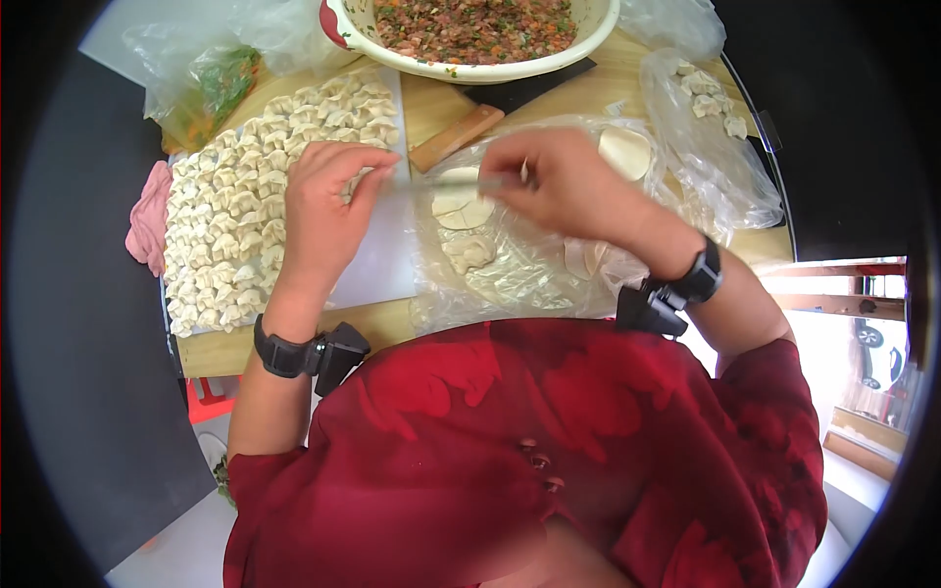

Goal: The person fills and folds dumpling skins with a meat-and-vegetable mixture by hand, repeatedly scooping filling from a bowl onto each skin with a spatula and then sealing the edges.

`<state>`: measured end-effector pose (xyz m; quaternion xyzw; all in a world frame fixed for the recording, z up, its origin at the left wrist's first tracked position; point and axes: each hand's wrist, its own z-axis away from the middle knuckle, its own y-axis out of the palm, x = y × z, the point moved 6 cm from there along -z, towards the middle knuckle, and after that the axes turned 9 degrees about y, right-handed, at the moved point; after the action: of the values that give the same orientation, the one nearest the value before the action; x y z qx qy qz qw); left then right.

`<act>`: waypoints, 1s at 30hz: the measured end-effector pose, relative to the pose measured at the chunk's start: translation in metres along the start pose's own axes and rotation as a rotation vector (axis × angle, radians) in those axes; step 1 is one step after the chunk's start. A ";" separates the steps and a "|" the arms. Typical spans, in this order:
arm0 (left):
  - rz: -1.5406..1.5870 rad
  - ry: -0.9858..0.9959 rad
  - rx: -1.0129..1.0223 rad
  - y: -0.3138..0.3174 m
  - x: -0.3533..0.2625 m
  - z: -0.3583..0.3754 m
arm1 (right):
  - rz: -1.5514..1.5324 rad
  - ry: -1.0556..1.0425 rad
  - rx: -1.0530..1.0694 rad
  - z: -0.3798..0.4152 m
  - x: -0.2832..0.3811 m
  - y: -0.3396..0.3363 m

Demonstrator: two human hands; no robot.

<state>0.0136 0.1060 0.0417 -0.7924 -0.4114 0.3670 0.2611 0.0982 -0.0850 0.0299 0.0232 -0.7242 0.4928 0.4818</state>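
My right hand (pixel 564 181) is closed round a thin grey metal utensil (pixel 456 183), blurred, so its exact kind does not show. The utensil points left toward my left hand (pixel 328 201). Thumb and fingers of that hand are pinched close to the utensil's tip; what they hold, if anything, I cannot make out. Below the utensil, round dough wrappers (pixel 461 211) and a folded dumpling (pixel 469 254) lie on a plastic sheet (pixel 510 284). Many folded dumplings (pixel 230 206) stand in rows on a white board (pixel 377 265), partly behind my left hand.
A white bowl (pixel 470 73) of minced filling (pixel 475 29) stands at the back. In front of it lies a cleaver with a wooden handle (pixel 456 137). A plastic bag (pixel 701 167) with dumplings is at right; a bag of greens (pixel 221 88) and pink cloth (pixel 149 218) are left.
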 end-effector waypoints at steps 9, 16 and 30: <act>0.165 0.120 0.262 0.043 -0.032 -0.024 | 0.186 0.033 -0.435 -0.059 0.010 -0.114; 0.277 -0.028 0.329 0.045 -0.019 -0.015 | 0.186 0.340 0.048 0.024 -0.065 -0.072; 0.678 -0.321 0.385 0.056 -0.021 -0.012 | -0.121 0.265 0.093 0.065 -0.057 -0.058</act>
<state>0.0407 0.0576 0.0166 -0.7523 -0.0867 0.6213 0.2015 0.1143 -0.1876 0.0262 0.0239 -0.6280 0.4948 0.6002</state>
